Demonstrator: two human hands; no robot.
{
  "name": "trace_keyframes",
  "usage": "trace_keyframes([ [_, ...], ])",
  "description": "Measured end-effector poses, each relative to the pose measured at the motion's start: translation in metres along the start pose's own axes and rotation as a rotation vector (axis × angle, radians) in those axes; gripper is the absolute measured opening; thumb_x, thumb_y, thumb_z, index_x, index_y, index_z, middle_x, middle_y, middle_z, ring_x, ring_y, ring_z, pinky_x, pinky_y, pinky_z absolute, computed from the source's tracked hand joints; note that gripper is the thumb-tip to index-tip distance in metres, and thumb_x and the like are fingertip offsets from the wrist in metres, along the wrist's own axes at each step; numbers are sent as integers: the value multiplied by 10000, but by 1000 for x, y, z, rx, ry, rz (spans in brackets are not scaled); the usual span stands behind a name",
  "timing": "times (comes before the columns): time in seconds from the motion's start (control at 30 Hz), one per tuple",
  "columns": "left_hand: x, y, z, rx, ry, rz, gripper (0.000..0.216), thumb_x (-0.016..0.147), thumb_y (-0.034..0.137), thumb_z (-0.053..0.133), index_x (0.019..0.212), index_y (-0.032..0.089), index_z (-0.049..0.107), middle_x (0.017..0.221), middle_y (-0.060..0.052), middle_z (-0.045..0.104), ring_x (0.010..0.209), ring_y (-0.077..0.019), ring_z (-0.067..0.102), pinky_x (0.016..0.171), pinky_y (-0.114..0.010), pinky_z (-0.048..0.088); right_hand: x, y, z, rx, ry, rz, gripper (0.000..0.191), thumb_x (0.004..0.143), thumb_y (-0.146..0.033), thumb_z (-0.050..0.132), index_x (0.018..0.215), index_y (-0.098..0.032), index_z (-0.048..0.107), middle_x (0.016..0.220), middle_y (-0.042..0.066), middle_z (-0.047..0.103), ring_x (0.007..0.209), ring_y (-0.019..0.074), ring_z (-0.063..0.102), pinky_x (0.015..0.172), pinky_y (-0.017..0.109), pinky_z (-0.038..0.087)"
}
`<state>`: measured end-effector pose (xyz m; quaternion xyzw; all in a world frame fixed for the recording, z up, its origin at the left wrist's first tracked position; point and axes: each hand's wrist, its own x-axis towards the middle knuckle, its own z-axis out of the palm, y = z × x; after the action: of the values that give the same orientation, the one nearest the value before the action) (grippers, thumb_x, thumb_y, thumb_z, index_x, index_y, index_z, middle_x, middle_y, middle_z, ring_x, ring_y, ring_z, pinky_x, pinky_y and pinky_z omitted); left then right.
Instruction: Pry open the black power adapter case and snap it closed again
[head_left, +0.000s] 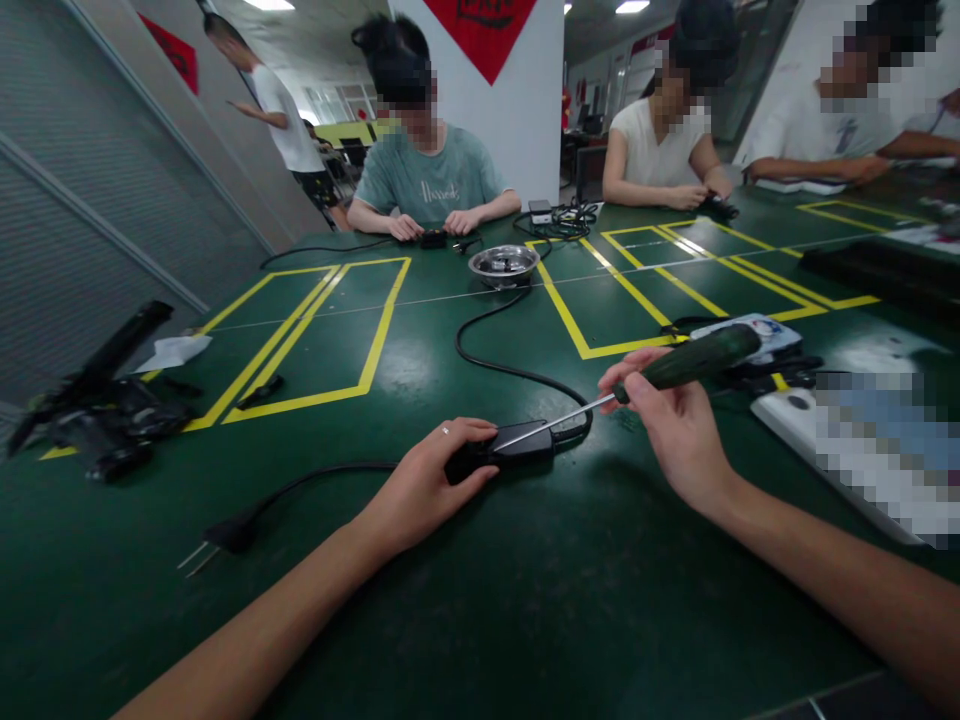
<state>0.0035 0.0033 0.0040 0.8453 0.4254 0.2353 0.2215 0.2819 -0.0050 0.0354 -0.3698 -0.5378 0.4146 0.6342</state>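
Fingers (pixel 469 432) of the left hand (pixel 420 490) clasp the adapter (pixel 525 452). Right hand (pixel 679 425) grips a screwdriver (pixel 694 360), tip touching it.

left hand (pixel 424 480) wears a thin silver ring (pixel 445 429); both forearms bare.

Green table (pixel 480 610) — adapter (pixel 531 452), steel bowl (pixel 504 264)

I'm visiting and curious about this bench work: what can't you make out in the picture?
All in the head view:
- What the tip of the screwdriver touches on the black adapter: too small to tell.
- The adapter's near end: covered by the left hand.
- Part of the screwdriver's handle: hidden by the right hand.
- What lies in the metal bowl: too far and too small.
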Motion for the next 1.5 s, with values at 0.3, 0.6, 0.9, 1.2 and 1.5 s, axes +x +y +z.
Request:
trace_keyframes([
  [0.3,-1,-2,1,4,13,28,386,880,318,607,1247,235,523,1277,-93,570,1178,-237,567,1010,-465,488,-1,0,1,-119,46,-16,119,830,-326,660,855,-221,608,829,2,626,709,130,583,685,299,520],
  [0.6,-1,0,2,-14,14,32,375,882,301,605,1242,233,525,1280,-89,564,1170,-223,563,1016,-449,480,-2,5,-2,142,-39,18,348,819,-205,621,1158,-270,573,1005,19,636,808,146,610,732,327,537],
  [0.9,-1,1,1,-16,5,24,377,887,294,598,1250,233,519,1280,-80,557,1174,-211,554,1023,-436,469,2,2,-2,-17,22,53,93,834,-283,657,897,-224,621,859,-2,646,682,121,611,674,302,535],
  [1.2,-1,1,2,-3,-12,1,379,893,301,591,1258,237,507,1292,-71,544,1182,-205,543,1035,-423,454,3,-2,-3,-7,-38,24,52,840,-228,652,842,-200,607,793,-14,647,611,101,599,599,269,503],
  [1.5,-1,6,1,46,-21,-2,346,912,312,555,1242,228,489,1288,-73,540,1180,-191,533,1035,-381,443,17,-8,-12,83,47,141,211,863,-339,624,734,-173,603,680,2,601,553,106,558,541,266,472],
])
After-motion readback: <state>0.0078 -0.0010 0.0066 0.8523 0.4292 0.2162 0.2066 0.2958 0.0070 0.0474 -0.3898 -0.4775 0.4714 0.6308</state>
